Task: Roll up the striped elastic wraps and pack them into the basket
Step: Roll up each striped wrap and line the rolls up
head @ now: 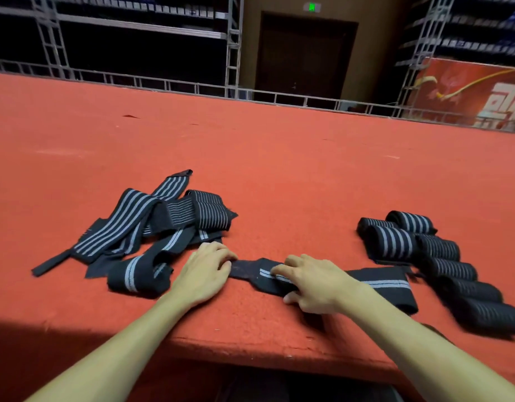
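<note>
Near the front edge of the red carpeted platform (250, 146), a little right of its middle, a black elastic wrap with pale grey stripes (378, 282) lies stretched out flat, running left to right. Its left end is turned over into the start of a roll. The left hand (204, 274) rests palm down at that end, fingers curled, the fingertips pressing on the narrow black tip of the wrap. The right hand (314, 282) lies just beside it, also palm down, with fingers bent over the turned-up fold and the thumb tucked against the near side of the wrap; neither hand lifts the wrap off the platform. The rest of the band runs out to the right from under the right wrist.

To the left, near the same front edge, a loose heap of unrolled black and grey striped wraps (140, 227) sprawls over itself, one long strip trailing toward the left. To the right, a cluster of already rolled striped wraps (418, 248) lies side by side, reaching down toward the front right corner; the flat wrap's far end is touching or nearly touching them.

Beyond the far edge stand grey metal truss frames (233, 47), a dark brown door (302, 53) and a red printed banner (468, 91).
</note>
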The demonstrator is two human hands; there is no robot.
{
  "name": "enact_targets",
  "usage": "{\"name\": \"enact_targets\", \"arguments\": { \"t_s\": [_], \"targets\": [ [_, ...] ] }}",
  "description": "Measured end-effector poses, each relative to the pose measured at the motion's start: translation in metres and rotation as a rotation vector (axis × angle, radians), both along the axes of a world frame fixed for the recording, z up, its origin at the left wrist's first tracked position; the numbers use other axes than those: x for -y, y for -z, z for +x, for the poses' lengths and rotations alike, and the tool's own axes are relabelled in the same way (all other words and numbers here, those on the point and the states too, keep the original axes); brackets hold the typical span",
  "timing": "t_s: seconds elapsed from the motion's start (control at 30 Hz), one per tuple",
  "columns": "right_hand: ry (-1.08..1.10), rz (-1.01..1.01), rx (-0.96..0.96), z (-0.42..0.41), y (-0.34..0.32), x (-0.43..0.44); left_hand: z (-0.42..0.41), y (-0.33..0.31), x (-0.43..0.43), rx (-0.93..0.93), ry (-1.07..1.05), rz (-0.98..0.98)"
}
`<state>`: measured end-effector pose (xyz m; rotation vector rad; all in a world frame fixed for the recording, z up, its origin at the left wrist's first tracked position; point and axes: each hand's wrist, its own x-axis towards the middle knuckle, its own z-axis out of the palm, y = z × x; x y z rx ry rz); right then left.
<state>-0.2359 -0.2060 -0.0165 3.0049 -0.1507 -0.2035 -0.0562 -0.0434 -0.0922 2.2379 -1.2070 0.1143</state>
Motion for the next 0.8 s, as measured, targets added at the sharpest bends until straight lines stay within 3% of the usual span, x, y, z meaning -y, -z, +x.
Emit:
{"name": "enact_targets", "arguments": {
  "t_s": [0.17,0.23,0.33,0.43,0.6,0.7,0.8],
  "targets": [
    [-0.041,-0.169,0.052,0.006,-0.014,-0.003,0.001,-0.009,0.002,-0.145,-0.029,-0.107],
    [0.038,-0.114,0.111,0.002,-0.021,0.004,-0.005,-0.019,0.000,-0.237,-0.056,-0.218],
    [0.225,0.182,0.380,-0.002,-0.032,0.024,-0.016,-0.035,-0.004,-0.321,-0.123,-0.446],
    [0.352,0.463,0.724,-0.007,-0.054,0.039,-0.028,-0.054,0.006,-0.545,-0.074,-0.580],
    [0.406,0.961,1.009,-0.019,-0.105,0.034,-0.079,-0.099,0.043,-0.927,0.264,-0.378],
    [0.391,1.220,1.074,-0.034,-0.136,0.016,-0.111,-0.122,0.062,-0.902,0.454,-0.267],
    [0.371,1.304,1.143,-0.050,-0.156,0.008,-0.132,-0.144,0.071,-0.769,0.514,-0.354]
  ]
}}
